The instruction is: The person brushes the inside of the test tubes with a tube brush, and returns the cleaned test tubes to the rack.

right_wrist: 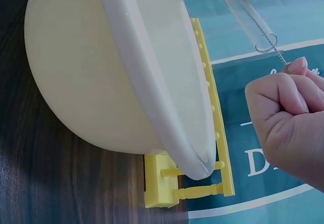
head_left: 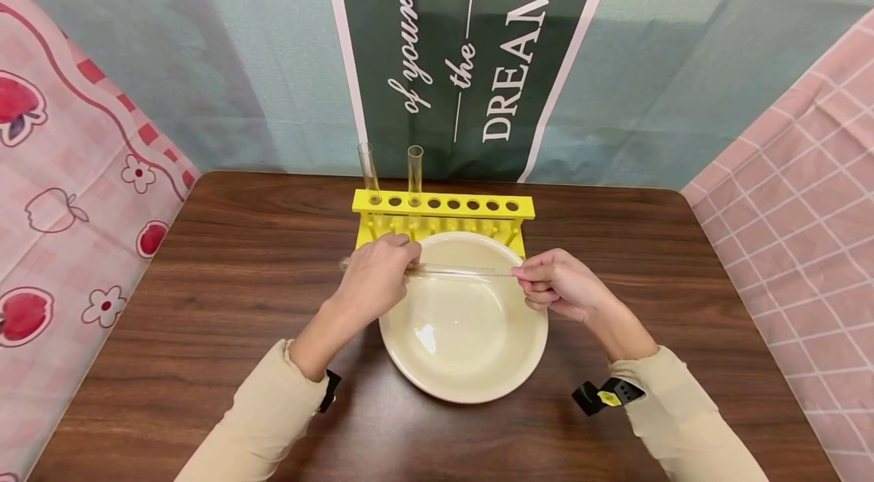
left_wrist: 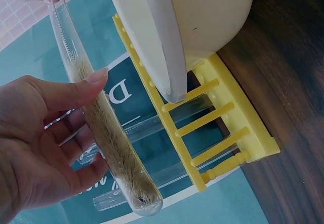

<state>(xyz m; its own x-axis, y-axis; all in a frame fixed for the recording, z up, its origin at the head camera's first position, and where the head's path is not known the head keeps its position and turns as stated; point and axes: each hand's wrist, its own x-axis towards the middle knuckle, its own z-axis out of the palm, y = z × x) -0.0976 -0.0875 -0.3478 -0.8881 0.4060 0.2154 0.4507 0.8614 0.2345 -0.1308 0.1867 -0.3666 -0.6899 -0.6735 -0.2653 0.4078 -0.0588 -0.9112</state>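
Observation:
My left hand (head_left: pixel 377 275) grips a clear glass test tube (left_wrist: pixel 120 145), fingers and thumb around its side. Inside the tube sits the bristle head of a test tube brush (left_wrist: pixel 109 122), its tan bristles reaching close to the rounded end. The brush's twisted wire stem comes out of the tube's mouth, where my right hand (head_left: pixel 556 285) pinches it between thumb and fingertips. Tube and brush lie nearly level above a cream bowl (head_left: pixel 471 383), across its far half. In the right wrist view the wire (right_wrist: pixel 280 56) leaves the tube mouth just before the right fingertips.
Behind the bowl stands a yellow test tube rack (head_left: pixel 478 206), partly hidden by it. Two upright test tubes (head_left: pixel 415 171) occupy holes toward its left side. The brown wooden table (head_left: pixel 259 254) meets a hanging cloth at the back and pink cloths at both sides.

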